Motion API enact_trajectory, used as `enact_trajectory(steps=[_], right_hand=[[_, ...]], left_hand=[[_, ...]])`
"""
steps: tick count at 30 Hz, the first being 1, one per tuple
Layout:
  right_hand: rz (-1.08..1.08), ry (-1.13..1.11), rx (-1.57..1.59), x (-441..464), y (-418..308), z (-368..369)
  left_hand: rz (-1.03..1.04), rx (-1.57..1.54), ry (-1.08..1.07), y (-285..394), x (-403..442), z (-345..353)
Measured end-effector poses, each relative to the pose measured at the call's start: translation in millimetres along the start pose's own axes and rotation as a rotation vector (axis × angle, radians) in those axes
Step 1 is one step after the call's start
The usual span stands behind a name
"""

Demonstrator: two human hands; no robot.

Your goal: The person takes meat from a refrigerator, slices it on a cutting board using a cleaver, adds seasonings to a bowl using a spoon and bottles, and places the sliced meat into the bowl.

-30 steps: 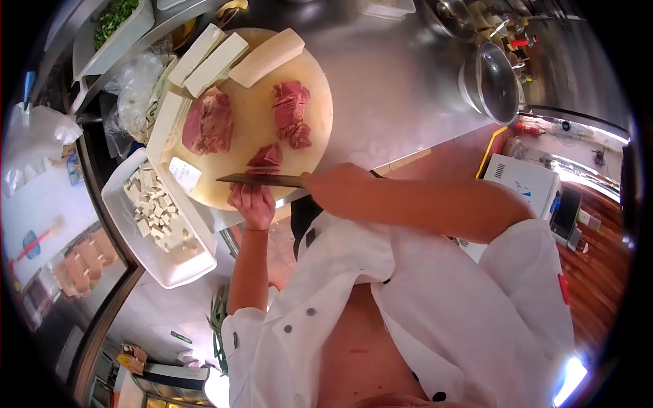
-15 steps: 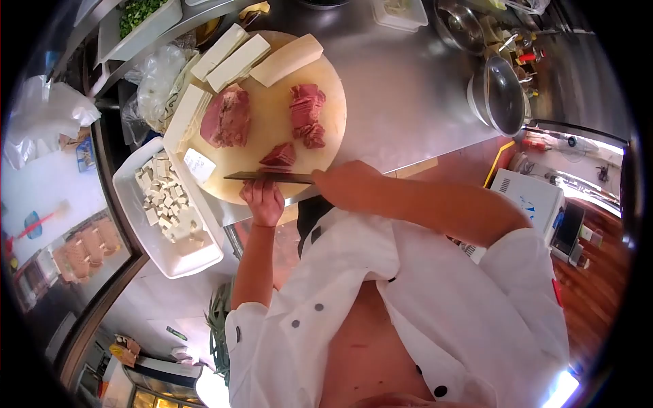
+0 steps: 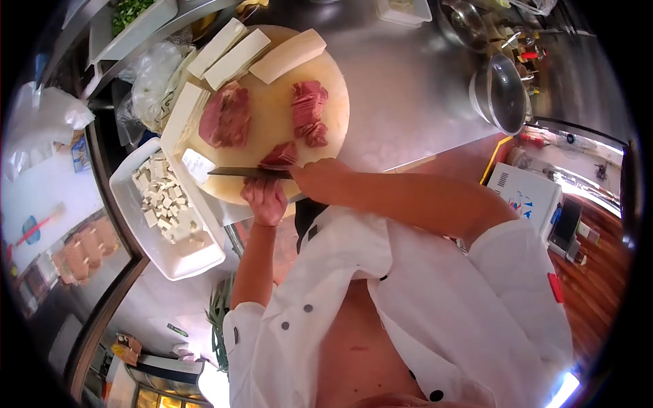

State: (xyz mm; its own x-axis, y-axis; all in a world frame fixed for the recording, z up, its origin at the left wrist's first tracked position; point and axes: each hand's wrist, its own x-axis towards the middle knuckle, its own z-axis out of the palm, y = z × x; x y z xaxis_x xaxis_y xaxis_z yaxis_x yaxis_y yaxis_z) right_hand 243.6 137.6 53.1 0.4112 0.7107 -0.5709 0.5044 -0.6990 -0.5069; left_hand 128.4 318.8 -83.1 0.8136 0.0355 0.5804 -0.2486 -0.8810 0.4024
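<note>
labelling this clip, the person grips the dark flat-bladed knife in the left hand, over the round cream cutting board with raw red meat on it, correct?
Not quite: the head view shows the dark flat-bladed knife in the right hand, not the left hand, over the round cream cutting board with raw red meat on it.

The person is wearing a loose white cloth jacket [image 3: 435, 292] with an open front. Small round dark buttons [image 3: 308, 308] are dotting both front panels. The white cloth right sleeve [image 3: 517, 265] is bearing a red rectangular tab [image 3: 556, 287]; the matching left sleeve [image 3: 247, 319] is ending near the elbow.
</note>
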Motion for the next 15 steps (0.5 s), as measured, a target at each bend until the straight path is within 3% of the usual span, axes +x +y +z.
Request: enact_trajectory(steps=[2,4,8,13,15], right_hand=[[-0.063,0.051,-0.061,9.7,1.3,2.4],[0.021,0.035,0.008,11.6,0.2,-4.7],[-0.014,0.077,0.025,-16.8,-2.3,-12.4],[0.227,-0.162,0.058,-87.9,-33.7,-69.7],[0.23,-0.171,0.043,-93.9,-34.3,-73.1]], left_hand=[[-0.001,0.001,-0.002,-1.3,0.2,-3.9],[-0.036,0.019,-0.085,1.9,4.5,-6.8],[0.037,0.044,-0.02,-0.1,2.8,-5.5],[0.021,0.04,0.036,-3.2,-7.9,1.8],[0.008,0.036,0.028,-3.3,-8.2,1.4]])
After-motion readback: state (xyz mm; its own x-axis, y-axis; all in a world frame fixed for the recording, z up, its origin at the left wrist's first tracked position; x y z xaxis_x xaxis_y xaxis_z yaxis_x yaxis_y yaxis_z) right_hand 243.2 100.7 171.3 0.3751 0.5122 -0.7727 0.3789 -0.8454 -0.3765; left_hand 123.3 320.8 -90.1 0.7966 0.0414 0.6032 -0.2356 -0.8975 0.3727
